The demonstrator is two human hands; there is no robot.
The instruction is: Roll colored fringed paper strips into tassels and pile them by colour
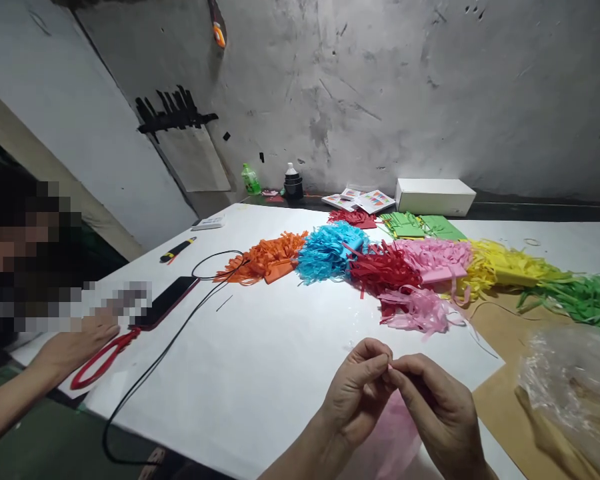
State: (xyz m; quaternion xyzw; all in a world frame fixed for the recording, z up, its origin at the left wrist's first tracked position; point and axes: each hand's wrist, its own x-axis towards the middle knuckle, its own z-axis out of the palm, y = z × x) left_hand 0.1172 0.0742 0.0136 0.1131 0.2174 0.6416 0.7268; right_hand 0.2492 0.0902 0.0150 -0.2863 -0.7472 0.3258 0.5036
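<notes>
Pink plastic (394, 440) hangs below the meeting fingertips, over the white paper (275, 373); the left hand (357, 393) and right hand (443, 407) both pinch narrowly, seemingly on its upper end. The step looks like fine fingertip work, probably calling for a steady pinch next. Beyond lies pink fringe (417, 312); rightward, a clear bag (573, 380) could crowd the right hand; leftward runs a black cord (153, 363).

White tabletop (240, 373): brown paper (503, 317) at the right
Across the middle: a bright sprawl of fringed bundles (333, 250), orange through green
Left end: dark phone (165, 301), red strap (97, 363), cutter knife (179, 249)
</notes>
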